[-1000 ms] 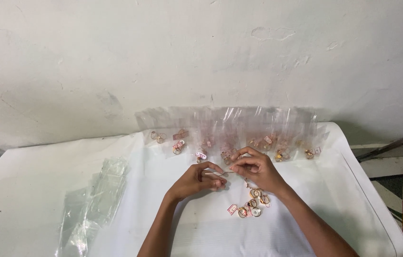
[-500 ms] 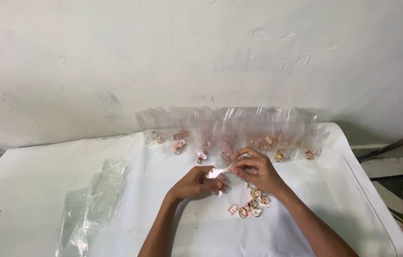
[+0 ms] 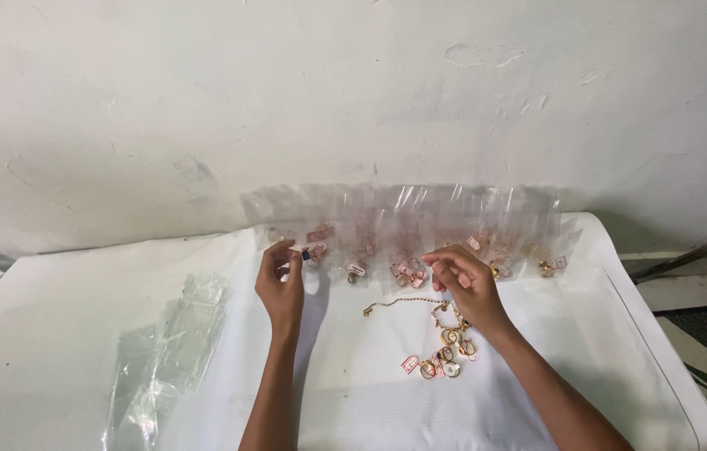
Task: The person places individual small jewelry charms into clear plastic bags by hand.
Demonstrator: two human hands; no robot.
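Your left hand [image 3: 281,280] pinches a small dark-tipped piece at the row of clear packets [image 3: 404,225]. The gold chain [image 3: 404,304] lies on the white table [image 3: 78,334], long axis left-right, nearer your right hand [image 3: 464,280], whose fingers curl together just above it, seemingly empty.

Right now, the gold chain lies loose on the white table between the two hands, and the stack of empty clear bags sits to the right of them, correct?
Not quite: the head view shows the stack of empty clear bags to the left of the hands. The gold chain does lie loose on the white table between them.
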